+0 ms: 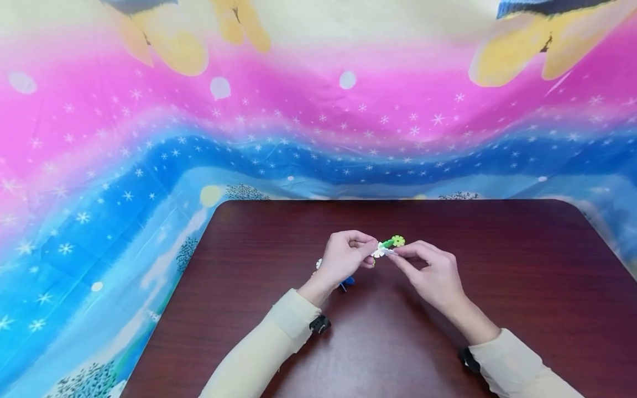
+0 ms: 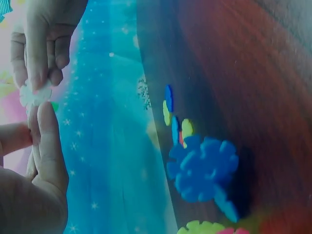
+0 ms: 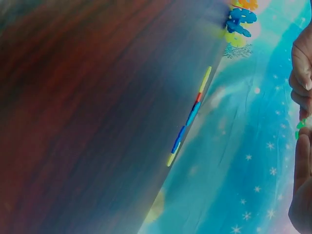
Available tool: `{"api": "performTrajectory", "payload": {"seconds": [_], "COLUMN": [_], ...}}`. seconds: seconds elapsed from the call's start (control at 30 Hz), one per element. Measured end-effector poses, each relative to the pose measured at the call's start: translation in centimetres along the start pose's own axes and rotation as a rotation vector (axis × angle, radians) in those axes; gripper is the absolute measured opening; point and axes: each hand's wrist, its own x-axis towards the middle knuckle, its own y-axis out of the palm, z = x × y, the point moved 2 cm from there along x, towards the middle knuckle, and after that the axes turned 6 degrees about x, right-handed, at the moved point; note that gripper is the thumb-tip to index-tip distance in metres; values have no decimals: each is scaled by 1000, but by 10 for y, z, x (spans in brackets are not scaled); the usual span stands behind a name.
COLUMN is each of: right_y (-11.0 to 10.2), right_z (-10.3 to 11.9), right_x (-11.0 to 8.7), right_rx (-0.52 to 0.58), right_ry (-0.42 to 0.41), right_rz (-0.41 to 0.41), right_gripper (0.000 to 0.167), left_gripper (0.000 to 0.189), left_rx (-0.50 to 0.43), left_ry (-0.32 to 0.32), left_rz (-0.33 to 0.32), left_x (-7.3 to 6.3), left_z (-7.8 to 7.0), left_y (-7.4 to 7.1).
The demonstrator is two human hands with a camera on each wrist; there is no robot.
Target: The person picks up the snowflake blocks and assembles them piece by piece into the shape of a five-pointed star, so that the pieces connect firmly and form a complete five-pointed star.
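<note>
Above the table, both hands meet at a small cluster of flower-shaped interlocking discs. My left hand (image 1: 343,257) pinches a white notched disc (image 1: 379,250) between thumb and fingers. From the other side, my right hand (image 1: 435,276) pinches the white part of the cluster at its edge. A green disc (image 1: 387,243) and a yellow-green disc (image 1: 398,241) stick out behind the white one. Fingers cover part of the joint, so I cannot tell whether one or two white discs are there.
Joined blue discs (image 2: 207,168) stand on the table near the left forearm, with a yellow-green disc (image 2: 200,227) close by. Beyond them, a line of blue, yellow and red discs (image 3: 192,114) lies on the dark wooden table (image 1: 522,265). A printed cloth (image 1: 318,110) hangs behind.
</note>
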Motion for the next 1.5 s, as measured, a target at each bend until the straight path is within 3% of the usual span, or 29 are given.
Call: {"api": "performTrajectory", "payload": {"seconds": [0.17, 0.37, 0.57, 0.77, 0.9, 1.17, 1.5], "right_y": [4, 6, -2, -11, -4, 9, 6], "right_z": [5, 0, -23, -61, -79, -90, -91], "right_x": [2, 5, 13, 22, 23, 24, 23], "right_rx": [4, -9, -84, -290, -405, -511, -387], "right_ry": [-37, 46, 204, 433, 508, 596, 708], "right_rz": [-16, 68, 292, 558, 697, 711, 766], "right_gripper": [32, 29, 35, 34, 43, 49, 35], "left_gripper": [9, 11, 15, 18, 18, 19, 15], "left_rx": [-92, -121, -104, -64, -72, -55, -52], "left_ry": [-23, -22, -16, -16, -14, 23, 19], "left_rz": [-30, -43, -53, -44, -38, -23, -18], "left_x": [-3, -2, -2, -5, -6, -7, -6], "left_z": [3, 9, 15, 16, 17, 18, 21], "left_y": [2, -2, -13, -23, -25, -22, -17]}}
